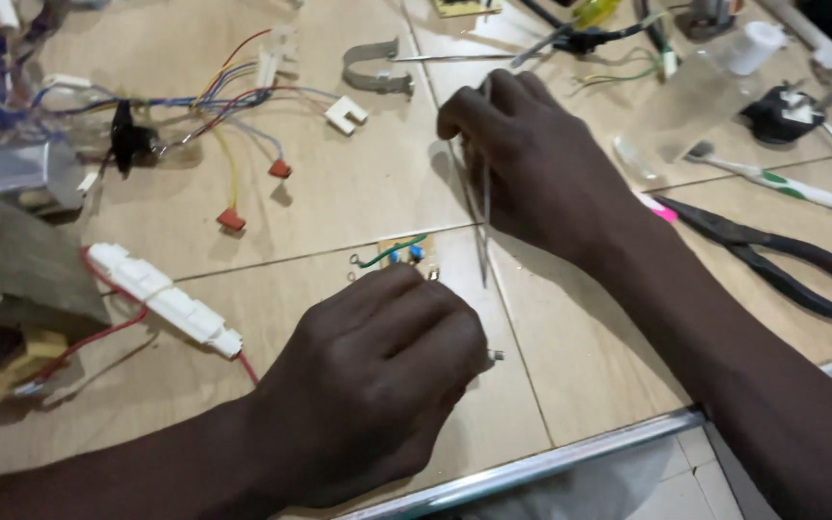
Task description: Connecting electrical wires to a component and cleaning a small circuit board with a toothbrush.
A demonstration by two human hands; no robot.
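Observation:
My left hand (pixel 373 380) is closed over a small tan circuit board (pixel 406 252) with a green wire and blue parts, pinning it to the tiled tabletop; most of the board is hidden under the fist. My right hand (pixel 532 159) grips metal tweezers (pixel 483 221) that point down toward the board's right edge, the tips close to the board.
A bundle of coloured wires (pixel 214 106) with red connectors lies at the back left, with a white terminal block (pixel 161 294) on a red wire nearer. Black pliers (pixel 772 260), a green-and-white toothbrush (pixel 782 183) and a metal clamp (pixel 373 69) lie around. The table's metal edge (pixel 551 462) runs along the front.

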